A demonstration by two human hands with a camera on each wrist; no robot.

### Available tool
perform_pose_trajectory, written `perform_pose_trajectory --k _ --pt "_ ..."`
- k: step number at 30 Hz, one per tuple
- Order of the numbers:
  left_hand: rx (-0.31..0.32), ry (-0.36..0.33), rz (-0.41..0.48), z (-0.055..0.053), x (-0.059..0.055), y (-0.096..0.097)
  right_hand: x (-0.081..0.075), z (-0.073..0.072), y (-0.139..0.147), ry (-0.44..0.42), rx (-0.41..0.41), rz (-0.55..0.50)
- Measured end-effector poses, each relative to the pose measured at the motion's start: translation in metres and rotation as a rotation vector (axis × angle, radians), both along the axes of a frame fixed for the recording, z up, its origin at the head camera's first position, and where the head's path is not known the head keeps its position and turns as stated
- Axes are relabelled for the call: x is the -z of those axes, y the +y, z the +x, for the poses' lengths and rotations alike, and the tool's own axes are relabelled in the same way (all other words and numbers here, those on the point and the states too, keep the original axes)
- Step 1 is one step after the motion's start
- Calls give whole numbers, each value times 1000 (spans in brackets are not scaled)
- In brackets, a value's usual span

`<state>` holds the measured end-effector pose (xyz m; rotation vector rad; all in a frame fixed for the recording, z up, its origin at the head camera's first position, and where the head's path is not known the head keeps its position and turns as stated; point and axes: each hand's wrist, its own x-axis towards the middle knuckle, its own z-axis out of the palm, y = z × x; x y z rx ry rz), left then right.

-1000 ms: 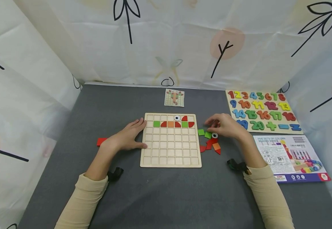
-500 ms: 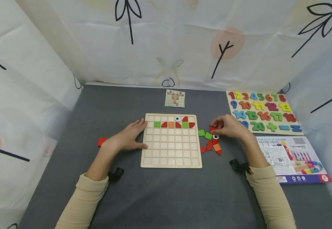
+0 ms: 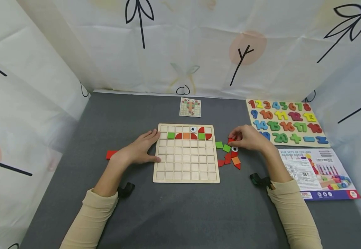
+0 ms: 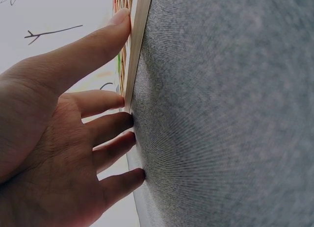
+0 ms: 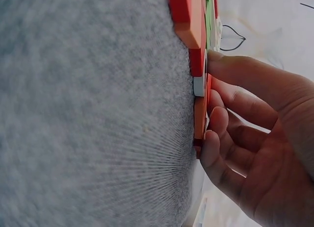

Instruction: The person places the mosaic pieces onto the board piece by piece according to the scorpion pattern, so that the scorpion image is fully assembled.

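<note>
My left hand rests along the left edge of a wooden grid board, its thumb on the near part of the frame and fingers spread. In the left wrist view the thumb lies on the board's edge and the fingertips touch the cloth. Several green, red and orange tiles and an eye tile sit in the board's upper rows. Right of the board, my right hand pinches a red tile between thumb and fingers, low over the loose tiles. An eye tile lies just below it.
More loose tiles lie nearby, including a green tile and an orange tile. A red tile is left of my left wrist. A pattern card lies behind the board. A number puzzle and a printed box are at right.
Over the last second my right hand has shifted slightly right, and a red tile now shows at its fingertips. The left hand keeps its place on the board.
</note>
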<state>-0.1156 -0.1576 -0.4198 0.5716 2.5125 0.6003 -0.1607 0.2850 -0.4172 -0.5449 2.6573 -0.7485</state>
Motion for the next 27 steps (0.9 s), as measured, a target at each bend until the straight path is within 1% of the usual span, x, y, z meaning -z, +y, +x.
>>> perform_pose_trajectory --k 10,16,22,27 --pt "-4 -1 -6 0 1 0 -2 1 -1 21 3 -17" --pt "-1 1 -2 1 -1 1 -6 1 -5 34 15 -83" --pt "-1 2 3 1 -2 1 -9 0 -21 59 4 -168" --pt "2 3 -1 0 0 1 -11 -3 -42 68 -33 -221"
